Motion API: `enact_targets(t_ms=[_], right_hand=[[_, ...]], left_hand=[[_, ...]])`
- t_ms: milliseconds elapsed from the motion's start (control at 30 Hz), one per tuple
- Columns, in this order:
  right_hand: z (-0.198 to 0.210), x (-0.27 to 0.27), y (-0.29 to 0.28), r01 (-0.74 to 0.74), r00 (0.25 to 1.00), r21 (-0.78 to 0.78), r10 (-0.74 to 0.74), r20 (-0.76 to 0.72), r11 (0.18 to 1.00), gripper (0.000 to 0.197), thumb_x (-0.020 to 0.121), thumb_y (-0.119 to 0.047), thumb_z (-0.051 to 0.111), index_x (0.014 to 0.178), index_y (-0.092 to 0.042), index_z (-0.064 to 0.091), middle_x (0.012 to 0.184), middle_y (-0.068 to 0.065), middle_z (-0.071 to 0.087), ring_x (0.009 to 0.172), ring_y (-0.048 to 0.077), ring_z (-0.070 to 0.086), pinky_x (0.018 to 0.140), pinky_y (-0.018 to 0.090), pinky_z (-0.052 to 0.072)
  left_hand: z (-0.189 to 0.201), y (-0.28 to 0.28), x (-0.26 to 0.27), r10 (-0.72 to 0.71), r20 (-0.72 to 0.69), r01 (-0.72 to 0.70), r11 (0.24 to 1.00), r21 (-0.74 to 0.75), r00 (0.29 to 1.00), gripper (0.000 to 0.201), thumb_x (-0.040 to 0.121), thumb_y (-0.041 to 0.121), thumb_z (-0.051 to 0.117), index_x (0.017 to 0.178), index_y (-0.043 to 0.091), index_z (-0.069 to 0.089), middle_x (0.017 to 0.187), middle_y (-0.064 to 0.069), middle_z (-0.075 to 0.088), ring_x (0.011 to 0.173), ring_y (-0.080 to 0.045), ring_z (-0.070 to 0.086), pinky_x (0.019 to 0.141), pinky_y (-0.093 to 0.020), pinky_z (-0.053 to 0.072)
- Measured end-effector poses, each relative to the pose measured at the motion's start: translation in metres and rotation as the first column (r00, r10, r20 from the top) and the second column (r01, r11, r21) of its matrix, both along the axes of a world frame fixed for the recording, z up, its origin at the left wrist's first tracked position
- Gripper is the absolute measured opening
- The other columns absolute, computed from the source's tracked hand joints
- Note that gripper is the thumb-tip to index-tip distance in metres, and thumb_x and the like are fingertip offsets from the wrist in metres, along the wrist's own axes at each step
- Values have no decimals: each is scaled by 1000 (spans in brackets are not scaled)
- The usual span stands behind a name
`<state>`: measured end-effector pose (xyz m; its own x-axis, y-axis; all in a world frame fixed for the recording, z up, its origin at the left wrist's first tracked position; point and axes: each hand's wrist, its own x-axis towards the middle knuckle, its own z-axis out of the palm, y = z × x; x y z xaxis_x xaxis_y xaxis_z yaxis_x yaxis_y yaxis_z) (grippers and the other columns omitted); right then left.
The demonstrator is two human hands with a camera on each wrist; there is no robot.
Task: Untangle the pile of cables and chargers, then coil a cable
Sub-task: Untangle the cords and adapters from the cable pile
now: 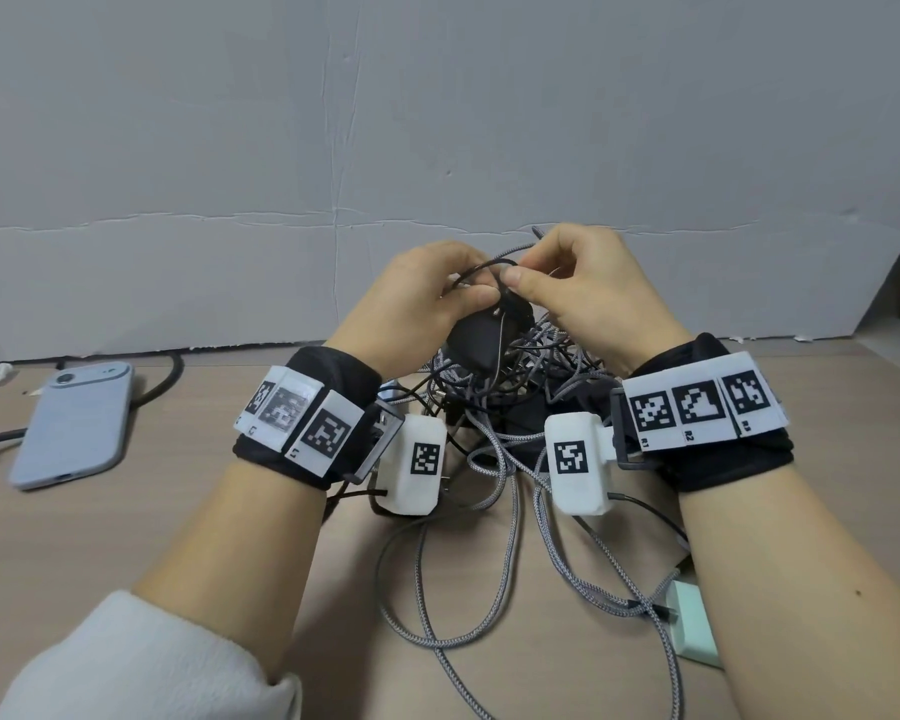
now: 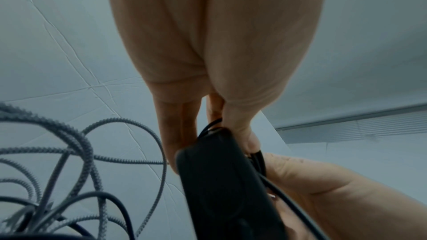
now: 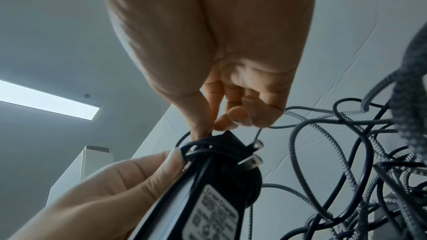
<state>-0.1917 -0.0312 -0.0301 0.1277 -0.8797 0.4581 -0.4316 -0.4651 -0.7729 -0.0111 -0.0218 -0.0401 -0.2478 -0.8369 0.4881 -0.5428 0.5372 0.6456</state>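
So both hands are up off the desk [image 1: 240, 517], working on a black charger brick [image 1: 481, 332] that's been lifted clear of the tangle. Makes sense to hold it up like that: with the brick in the air its own thin black cord [image 1: 481, 267] can be told apart from the mess below, and nothing else drags along with it.

The left hand [image 1: 411, 304] is doing the holding, thumb and fingers curled around the top of the brick. From the right wrist view you can see the cord is wrapped several turns around the brick just behind the two metal prongs [image 3: 253, 160] (that's the bit that needs undoing, I'd guess). The right hand [image 1: 588, 293] is closed in a pinch, thumb against forefinger, right on a loop of that thin black cord at the top of the brick. Its other fingers are tucked in.

Where everything sits: the brick is between the two hands, touching both, and directly above the pile of cables [image 1: 494, 423], which lies on the desk under the wrists. Grey braided cables [image 1: 513, 517] trail out of the pile toward the person, and one runs to a mint green charger [image 1: 694, 626] by the right forearm. A light blue phone [image 1: 74, 423] lies face down well off to the left, not involved.

Can't tell whether the braided cables are hooked through the brick's cord or just hanging behind it.
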Motion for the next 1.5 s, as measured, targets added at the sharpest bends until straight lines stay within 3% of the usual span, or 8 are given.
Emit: enact_targets(t_ms=[200, 367, 533, 767, 900, 1200, 1333, 1500], right_hand=[[1, 1, 1, 18, 999, -29, -20, -46, 999, 14, 90, -24, 74, 82, -19, 63, 76, -7, 62, 67, 3, 55, 63, 17, 43], [2, -1, 1, -10, 997, -31, 8, -76, 999, 19, 92, -21, 72, 76, -23, 62, 74, -7, 62, 63, 2, 53, 61, 16, 41], [1, 1, -2, -25, 991, -2, 24, -130, 1000, 15, 96, -26, 66, 85, -19, 72, 78, -3, 68, 69, 9, 56, 70, 29, 46], [3, 3, 1, -57, 993, -41, 52, -107, 998, 16, 85, -27, 76, 96, -28, 64, 93, -4, 64, 72, 9, 57, 76, 31, 51], [-2, 7, 3, -101, 980, 4, 100, -172, 995, 24, 76, -40, 80, 88, -29, 62, 92, -4, 64, 72, 11, 60, 72, 33, 51], [-6, 9, 2, 12, 960, -37, -22, -279, 999, 50, 68, -70, 75, 83, -26, 56, 81, -7, 63, 84, 18, 56, 68, 32, 43], [-5, 11, 2, 41, 928, -53, -58, -369, 998, 29, 86, -50, 70, 80, -24, 59, 81, -6, 66, 88, 19, 59, 72, 31, 44], [2, 7, 6, 19, 952, 68, 3, -305, 997, 30, 96, -26, 55, 82, -1, 65, 81, 11, 73, 71, 26, 68, 66, 38, 57]], left_hand=[[1, 0, -5, -8, -10, 8, 1000, -7, 1000, 9, 100, 14, 60, 103, 22, 64, 90, 12, 63, 82, -5, 60, 82, -27, 50], [-2, -3, -6, 28, -15, -28, 1000, -14, 1000, 14, 99, 20, 60, 109, 14, 68, 96, 3, 67, 95, -20, 66, 92, -45, 53], [-4, -6, -8, 72, -62, -73, 997, -7, 995, 16, 100, 19, 60, 110, 11, 70, 98, 2, 71, 96, -19, 68, 91, -46, 54], [-4, -10, 3, 196, -342, -197, 980, 31, 919, 23, 93, 33, 61, 100, 12, 70, 94, -3, 73, 92, -25, 72, 88, -52, 57], [-4, -10, 1, 207, -404, -187, 978, 90, 891, 10, 94, 25, 66, 86, 22, 69, 76, 13, 69, 77, -13, 67, 86, -49, 59], [-5, -6, -10, 207, -396, -199, 978, 62, 894, 9, 92, 23, 69, 86, 16, 71, 78, 7, 71, 73, -8, 65, 68, -28, 55], [-7, -6, -9, 218, -372, -215, 975, 51, 902, 17, 89, 27, 71, 94, 11, 71, 88, -3, 74, 80, -23, 71, 79, -47, 60], [-8, -9, -5, 236, -393, -235, 971, 52, 889, 23, 83, 37, 69, 94, 18, 68, 96, -5, 73, 91, -27, 72, 82, -50, 60]])
